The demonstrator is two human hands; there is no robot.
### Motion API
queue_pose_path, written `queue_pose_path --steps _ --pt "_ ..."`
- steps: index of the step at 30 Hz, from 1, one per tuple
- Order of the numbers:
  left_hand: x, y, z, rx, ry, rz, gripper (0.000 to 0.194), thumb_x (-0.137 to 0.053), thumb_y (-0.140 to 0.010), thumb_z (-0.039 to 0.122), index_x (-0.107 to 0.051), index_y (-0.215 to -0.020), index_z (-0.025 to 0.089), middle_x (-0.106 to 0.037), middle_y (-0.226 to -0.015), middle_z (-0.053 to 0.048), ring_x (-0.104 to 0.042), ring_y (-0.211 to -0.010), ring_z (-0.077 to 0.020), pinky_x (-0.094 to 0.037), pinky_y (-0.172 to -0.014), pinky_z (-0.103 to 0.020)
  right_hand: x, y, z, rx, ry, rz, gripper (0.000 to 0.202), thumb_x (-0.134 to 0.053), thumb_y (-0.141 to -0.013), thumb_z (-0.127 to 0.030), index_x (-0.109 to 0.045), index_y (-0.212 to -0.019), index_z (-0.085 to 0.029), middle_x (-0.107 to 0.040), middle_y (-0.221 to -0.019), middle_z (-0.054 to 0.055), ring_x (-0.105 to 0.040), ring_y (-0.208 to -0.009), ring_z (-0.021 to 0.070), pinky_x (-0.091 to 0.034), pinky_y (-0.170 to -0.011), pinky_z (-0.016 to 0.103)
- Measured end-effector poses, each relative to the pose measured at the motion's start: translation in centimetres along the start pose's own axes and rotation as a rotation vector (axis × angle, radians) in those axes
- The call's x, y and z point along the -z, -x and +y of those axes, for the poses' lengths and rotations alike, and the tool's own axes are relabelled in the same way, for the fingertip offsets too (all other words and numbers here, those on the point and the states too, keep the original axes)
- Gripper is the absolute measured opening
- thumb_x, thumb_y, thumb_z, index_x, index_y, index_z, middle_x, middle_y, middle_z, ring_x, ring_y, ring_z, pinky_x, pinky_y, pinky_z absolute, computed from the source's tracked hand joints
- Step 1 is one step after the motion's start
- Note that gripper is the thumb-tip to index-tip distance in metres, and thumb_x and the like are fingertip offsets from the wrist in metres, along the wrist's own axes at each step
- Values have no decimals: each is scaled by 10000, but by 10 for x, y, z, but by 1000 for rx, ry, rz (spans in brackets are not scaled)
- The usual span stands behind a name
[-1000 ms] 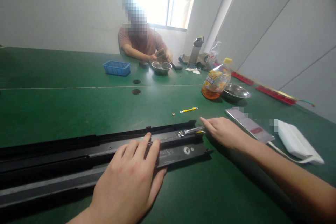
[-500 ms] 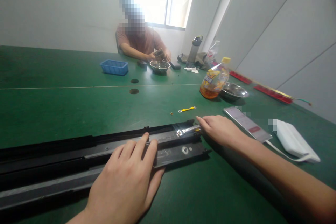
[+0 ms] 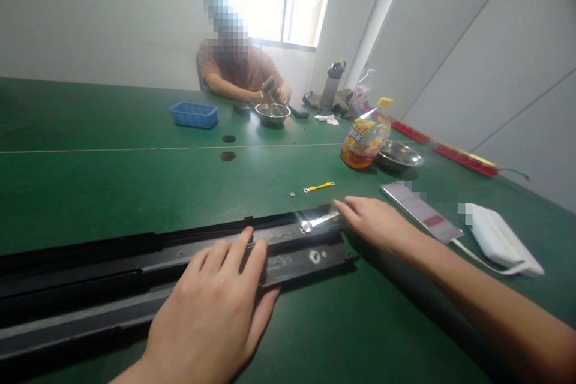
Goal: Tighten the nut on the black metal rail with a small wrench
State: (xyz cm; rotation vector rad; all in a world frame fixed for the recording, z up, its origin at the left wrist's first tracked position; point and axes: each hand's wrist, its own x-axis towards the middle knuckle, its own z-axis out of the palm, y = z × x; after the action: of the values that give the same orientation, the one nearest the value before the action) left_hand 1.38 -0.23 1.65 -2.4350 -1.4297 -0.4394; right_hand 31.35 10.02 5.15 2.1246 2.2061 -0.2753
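A long black metal rail [image 3: 288, 270] lies across the left and middle of the table. My left hand [image 3: 211, 300] presses over it, fingers on top and thumb down its near side. A silver wrench [image 3: 320, 222] has its head around a fastener near the rail's right end. My right hand [image 3: 371, 222] is closed on the other end of the wrench. Just beyond the rail lie a short yellow cable with ring terminals [image 3: 319, 186] and a small brass-coloured nut or washer [image 3: 292, 194].
Right of my hand are a phone [image 3: 420, 213] and a white mask [image 3: 501, 240]. Farther back stand a drink bottle [image 3: 364, 138], a metal bowl [image 3: 398, 157] and a blue basket [image 3: 193, 116]. Across the table [image 3: 112, 186] sits a person [image 3: 243, 72] handling something beside another bowl [image 3: 272, 115].
The wrench handle and my right fingers have shifted slightly while its head stays at the same fastener. My left hand remains on the rail.
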Motion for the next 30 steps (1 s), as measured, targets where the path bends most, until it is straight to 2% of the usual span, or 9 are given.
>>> queue_pose_path --steps 8,17,22,25,27,30 --pt "1 0 0 8 1 -18 546 -585 -948 426 -608 -1430 170 -664 -1441 -159 -644 -1152 -345 -569 -930 -536 -8 18 7 -14 -41 -19 556 -314 -1098 -564 -728 -963 -217 -805 -1070 139 -751 -1000 336 -498 -792 377" --pt "1 1 0 -7 -5 10 544 -596 -936 426 -618 -1414 168 -675 -1427 -159 -652 -1141 -341 -567 -916 -522 -2 -14 -4 17 33 -25 547 -308 -1107 -516 -739 -1020 -190 -801 -1166 167 -755 -1077 355 -522 -882 415" --pt "1 0 0 -3 -9 11 537 -599 -930 416 -623 -1407 170 -672 -1431 -157 -653 -1144 -346 -564 -911 -519 -4 10 -6 -24 132 -75 632 -247 -1115 -516 -762 -1002 -167 -802 -1122 220 -771 -1031 407 -547 -857 480" --pt "0 0 0 -4 -8 3 537 -598 -930 418 -624 -1407 172 -672 -1431 -153 -653 -1141 -345 -560 -922 -523 -5 26 -7 -34 168 -85 675 -205 -1121 -514 -764 -951 -175 -811 -1060 214 -778 -1012 419 -557 -846 500" --pt "0 0 0 -2 -10 4 540 -601 -929 424 -627 -1405 170 -676 -1424 -154 -654 -1133 -345 -560 -922 -527 -5 26 -9 -33 200 -79 676 -199 -1123 -506 -761 -950 -173 -811 -1057 217 -781 -1012 420 -562 -846 503" --pt "0 1 -1 -9 -16 7 546 -606 -928 422 -625 -1408 163 -676 -1422 -159 -655 -1131 -345 -562 -915 -526 -2 10 -12 -23 219 -66 661 -208 -1124 -495 -762 -981 -163 -807 -1078 229 -785 -1004 416 -569 -836 500"
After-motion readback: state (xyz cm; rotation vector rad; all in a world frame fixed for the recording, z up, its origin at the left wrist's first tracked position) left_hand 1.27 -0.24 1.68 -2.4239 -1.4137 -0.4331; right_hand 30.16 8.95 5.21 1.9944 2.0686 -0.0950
